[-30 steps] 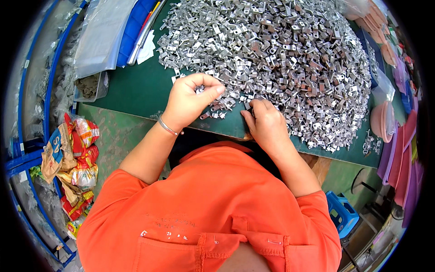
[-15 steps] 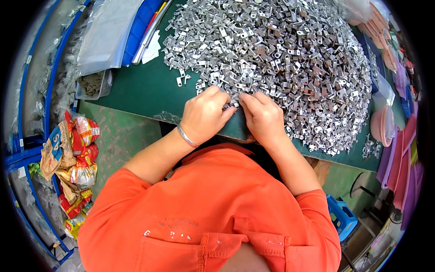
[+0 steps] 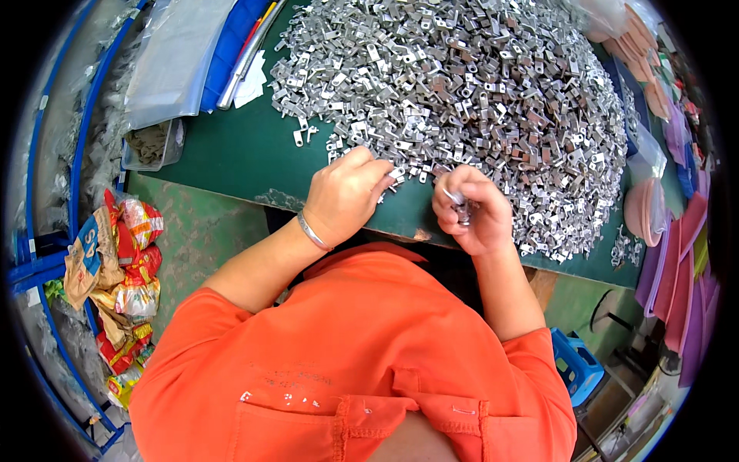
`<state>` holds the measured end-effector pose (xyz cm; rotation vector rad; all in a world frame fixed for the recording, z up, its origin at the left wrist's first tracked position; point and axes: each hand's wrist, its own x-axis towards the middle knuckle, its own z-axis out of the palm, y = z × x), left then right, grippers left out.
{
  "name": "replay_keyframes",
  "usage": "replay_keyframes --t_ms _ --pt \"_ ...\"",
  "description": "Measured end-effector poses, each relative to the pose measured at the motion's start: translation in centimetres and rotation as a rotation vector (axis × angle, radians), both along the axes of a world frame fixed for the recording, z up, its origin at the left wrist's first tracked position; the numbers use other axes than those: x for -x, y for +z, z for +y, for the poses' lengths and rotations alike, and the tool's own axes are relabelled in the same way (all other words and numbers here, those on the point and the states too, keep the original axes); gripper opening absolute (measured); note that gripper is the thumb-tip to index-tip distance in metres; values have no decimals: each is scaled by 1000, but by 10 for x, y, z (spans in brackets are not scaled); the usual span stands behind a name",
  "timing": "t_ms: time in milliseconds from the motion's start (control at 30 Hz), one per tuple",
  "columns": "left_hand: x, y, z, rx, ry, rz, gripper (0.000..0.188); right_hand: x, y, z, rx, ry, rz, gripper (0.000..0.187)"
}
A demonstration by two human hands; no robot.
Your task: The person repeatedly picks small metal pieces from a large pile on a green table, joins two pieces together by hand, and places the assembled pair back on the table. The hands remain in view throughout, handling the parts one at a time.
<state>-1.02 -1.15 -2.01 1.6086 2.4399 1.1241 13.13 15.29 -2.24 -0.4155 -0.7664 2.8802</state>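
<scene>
A large heap of small silvery metal brackets, many with a round hole, covers much of the green table. My right hand is turned partly palm up at the heap's near edge, its fingers curled around a few metal brackets. To its left, my left hand has its back toward me and its fingers bent together at the heap's front edge. Brackets lie right at its fingertips, but whether one is pinched there is hidden. The two hands are apart.
Plastic sleeves, a blue tray and a clear box sit at the table's left end. Blue-framed shelving and crumpled bags stand left. Pink and purple sheets and a blue stool are right.
My right hand has drawn away from the left, moving right and toward me, and turned so the brackets in it show. My left hand has barely moved.
</scene>
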Motion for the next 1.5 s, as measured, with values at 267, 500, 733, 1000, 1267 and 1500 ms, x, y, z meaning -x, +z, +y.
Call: replay_keyframes --t_ms 267,500,733,1000,1267,1500 --pt "-1 -2 4 17 -57 -51 17 18 -4 -19 -1829 -223 -343 20" --pt "19 15 -12 -155 33 -1415 16 12 -6 -16 -1532 -193 -333 8" --pt "44 -4 -30 -473 -314 -1814 11 7 9 -2 -805 -45 -285 7" --pt "13 0 -11 43 25 -118 15 17 -11 -25 -1876 -114 -350 13" --pt "16 -5 -11 -131 -76 -382 9 8 2 -1 -339 7 -144 10" --pt "21 -8 -19 -516 -189 -1940 12 42 -3 -42 -2022 -210 -260 18"
